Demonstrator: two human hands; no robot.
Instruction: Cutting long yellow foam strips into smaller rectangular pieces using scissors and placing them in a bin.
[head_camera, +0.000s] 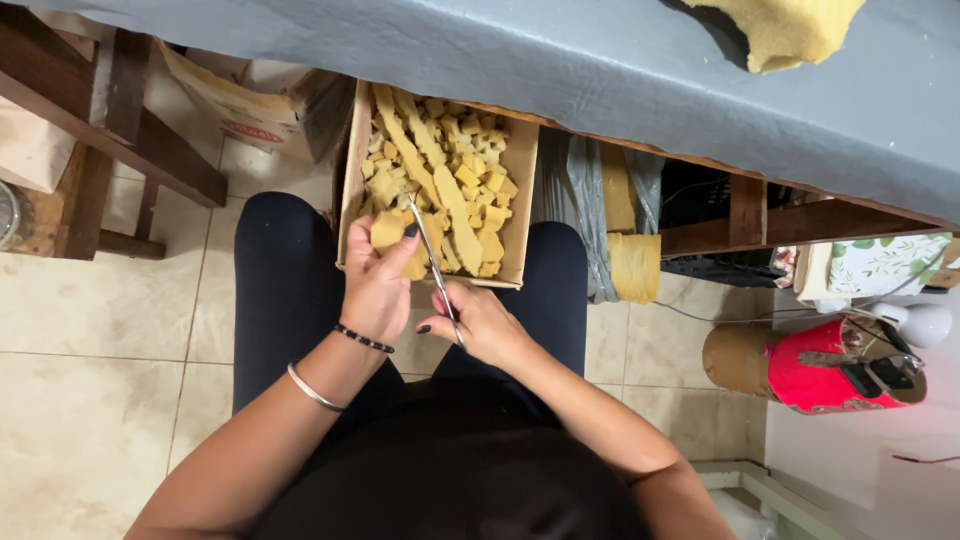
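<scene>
A cardboard box (525, 205) rests between my knees, filled with several small yellow foam cubes and a few long foam strips (455, 205). My left hand (375, 285) grips a yellow foam piece (388, 232) over the box's near left corner. My right hand (480, 322) holds a pair of scissors (430, 262), whose blades point up toward the foam piece. A black bead bracelet and a silver bangle sit on my left wrist.
A grey cloth-covered table (600, 70) spans the top, with a foam sheet (790, 30) on it. Wooden furniture (110, 120) stands left. Foam rolls in plastic (630, 230) lean under the table; a red cylindrical container (820, 365) lies right on the tiled floor.
</scene>
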